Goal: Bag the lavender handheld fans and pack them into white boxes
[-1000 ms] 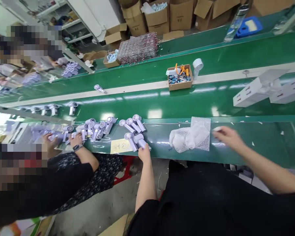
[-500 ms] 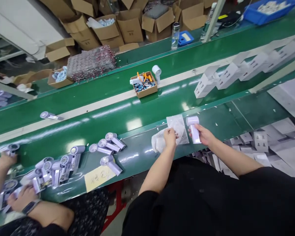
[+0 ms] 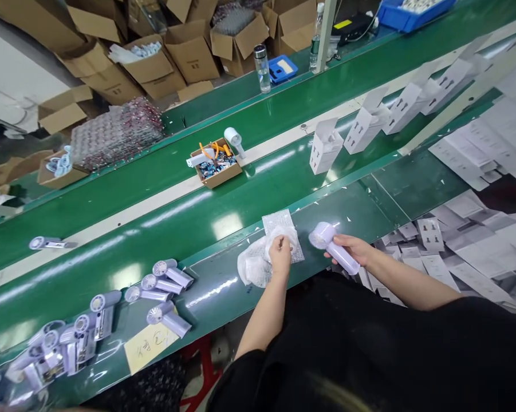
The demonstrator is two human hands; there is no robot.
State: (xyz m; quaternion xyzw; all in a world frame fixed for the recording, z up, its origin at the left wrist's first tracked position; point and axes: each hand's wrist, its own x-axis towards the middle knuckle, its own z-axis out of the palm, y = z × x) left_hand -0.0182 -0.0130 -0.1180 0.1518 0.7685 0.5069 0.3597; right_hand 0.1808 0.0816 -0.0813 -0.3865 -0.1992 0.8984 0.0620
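Grasping a lavender handheld fan by its handle with the right grip, just right of the bubble wrap, presumably to leave its round head uncovered. Curling the left grip over that bubble wrap; impossible to tell whether pinching.

The pale lilac handheld fan is held tilted at four o'clock in the view, its round head toward ten o'clock and its smooth handle slanting toward four. At nine o'clock from it, on the green bench, lies puffy, crumpled white bubble wrap, overlapping a flat, clear, squarish bubble-wrap piece toward one o'clock.
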